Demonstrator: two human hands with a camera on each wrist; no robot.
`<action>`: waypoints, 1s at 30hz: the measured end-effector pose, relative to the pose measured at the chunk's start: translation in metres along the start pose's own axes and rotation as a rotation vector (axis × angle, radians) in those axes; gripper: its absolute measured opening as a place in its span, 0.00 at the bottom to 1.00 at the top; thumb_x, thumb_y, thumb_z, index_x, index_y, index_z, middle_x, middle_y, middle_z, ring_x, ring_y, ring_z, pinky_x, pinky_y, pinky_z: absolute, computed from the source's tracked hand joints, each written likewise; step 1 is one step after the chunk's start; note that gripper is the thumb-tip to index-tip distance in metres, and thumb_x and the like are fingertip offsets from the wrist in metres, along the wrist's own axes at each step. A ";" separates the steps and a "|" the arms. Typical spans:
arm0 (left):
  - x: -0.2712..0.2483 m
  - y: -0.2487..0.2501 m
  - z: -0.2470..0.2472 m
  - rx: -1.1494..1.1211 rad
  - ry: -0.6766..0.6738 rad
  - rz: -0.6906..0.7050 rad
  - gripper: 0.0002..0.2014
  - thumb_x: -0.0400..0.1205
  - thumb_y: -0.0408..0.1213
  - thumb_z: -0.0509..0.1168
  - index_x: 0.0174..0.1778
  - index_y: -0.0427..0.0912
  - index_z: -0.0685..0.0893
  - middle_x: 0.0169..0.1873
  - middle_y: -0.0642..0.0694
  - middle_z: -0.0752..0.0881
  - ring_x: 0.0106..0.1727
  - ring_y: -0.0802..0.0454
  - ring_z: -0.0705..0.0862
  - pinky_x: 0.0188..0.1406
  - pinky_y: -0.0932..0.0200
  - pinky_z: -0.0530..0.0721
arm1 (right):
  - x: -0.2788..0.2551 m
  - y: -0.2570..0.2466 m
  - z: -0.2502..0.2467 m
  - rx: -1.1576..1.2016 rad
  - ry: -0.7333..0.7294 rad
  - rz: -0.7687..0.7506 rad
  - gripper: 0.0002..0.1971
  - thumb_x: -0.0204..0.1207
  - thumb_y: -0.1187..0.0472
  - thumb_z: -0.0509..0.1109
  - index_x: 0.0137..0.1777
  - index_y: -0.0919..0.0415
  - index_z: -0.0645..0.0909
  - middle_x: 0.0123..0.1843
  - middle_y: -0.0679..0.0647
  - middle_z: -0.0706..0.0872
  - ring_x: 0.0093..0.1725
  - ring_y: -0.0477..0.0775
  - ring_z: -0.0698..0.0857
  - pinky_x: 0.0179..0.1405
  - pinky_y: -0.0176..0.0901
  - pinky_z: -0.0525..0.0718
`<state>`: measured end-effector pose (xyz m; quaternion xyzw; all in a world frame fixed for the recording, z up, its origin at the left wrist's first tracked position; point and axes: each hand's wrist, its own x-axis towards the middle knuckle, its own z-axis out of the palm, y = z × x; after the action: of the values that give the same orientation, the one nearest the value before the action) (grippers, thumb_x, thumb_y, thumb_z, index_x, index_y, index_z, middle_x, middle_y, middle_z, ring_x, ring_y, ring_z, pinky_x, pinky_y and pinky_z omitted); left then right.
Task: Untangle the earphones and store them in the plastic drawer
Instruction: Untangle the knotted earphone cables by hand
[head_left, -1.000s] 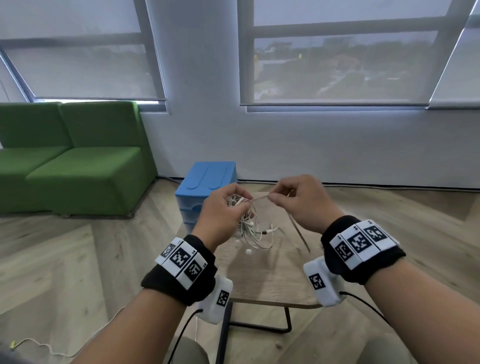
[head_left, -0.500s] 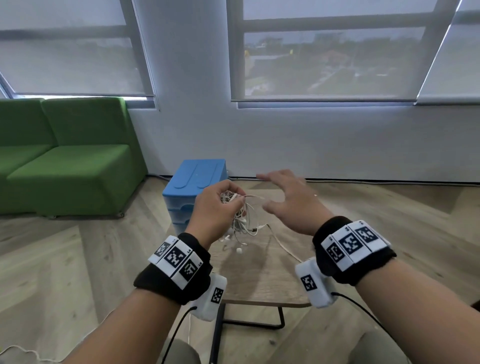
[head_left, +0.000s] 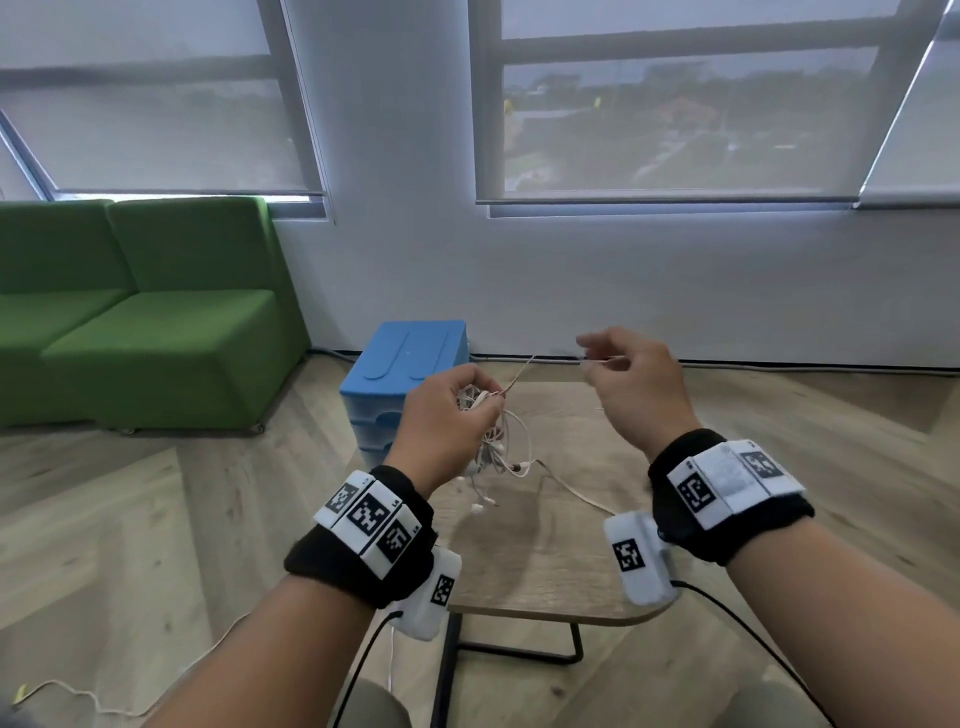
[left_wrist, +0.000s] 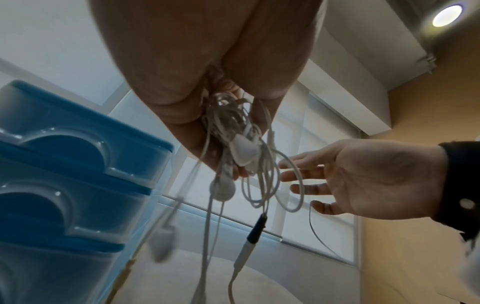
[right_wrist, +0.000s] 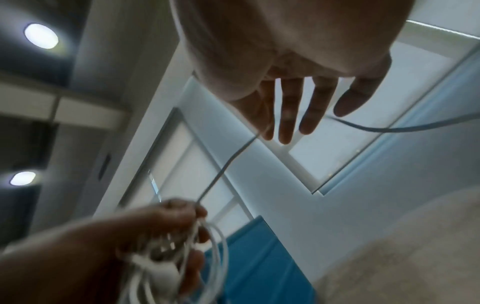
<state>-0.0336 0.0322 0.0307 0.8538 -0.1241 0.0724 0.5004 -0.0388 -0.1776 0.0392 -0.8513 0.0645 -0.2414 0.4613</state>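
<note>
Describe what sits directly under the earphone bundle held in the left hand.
Under the earphone bundle, gripped by the left hand, is the wooden table; loose earbuds dangle above it. One strand trails onto the tabletop. The bundle's core is hidden by fingers.

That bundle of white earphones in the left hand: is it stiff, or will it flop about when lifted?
Probably floppy: loops and buds of the earphones dangle loosely below the left hand. Likely light, since a few curled fingers hold the bundle. It may snag: the strand running to the right hand comes out of the knot.

Left hand (head_left: 447, 421) raised at chest level, fingers curled closed. Right hand (head_left: 636, 384) raised beside it, fingers extended and spread.
</note>
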 end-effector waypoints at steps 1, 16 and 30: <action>0.000 0.001 0.001 0.006 -0.001 0.009 0.02 0.83 0.41 0.74 0.45 0.51 0.89 0.40 0.49 0.90 0.38 0.54 0.85 0.37 0.59 0.83 | -0.005 0.001 0.002 -0.071 -0.076 -0.068 0.18 0.70 0.50 0.72 0.62 0.39 0.86 0.57 0.40 0.88 0.61 0.50 0.84 0.67 0.60 0.81; -0.004 -0.016 -0.008 -0.071 -0.053 -0.018 0.01 0.83 0.35 0.75 0.48 0.44 0.90 0.37 0.47 0.92 0.33 0.58 0.91 0.35 0.59 0.88 | 0.010 -0.010 -0.004 0.271 0.168 -0.002 0.12 0.83 0.58 0.70 0.39 0.55 0.90 0.31 0.48 0.87 0.35 0.47 0.86 0.44 0.48 0.86; -0.006 -0.026 -0.018 -0.213 -0.030 -0.141 0.04 0.83 0.36 0.75 0.43 0.49 0.91 0.38 0.43 0.91 0.43 0.37 0.93 0.49 0.30 0.92 | 0.024 0.022 -0.004 0.554 0.364 0.267 0.13 0.85 0.61 0.68 0.39 0.53 0.88 0.34 0.50 0.85 0.29 0.45 0.80 0.33 0.35 0.80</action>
<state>-0.0317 0.0614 0.0164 0.8033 -0.0781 0.0106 0.5904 -0.0169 -0.2012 0.0311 -0.6212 0.1882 -0.3351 0.6829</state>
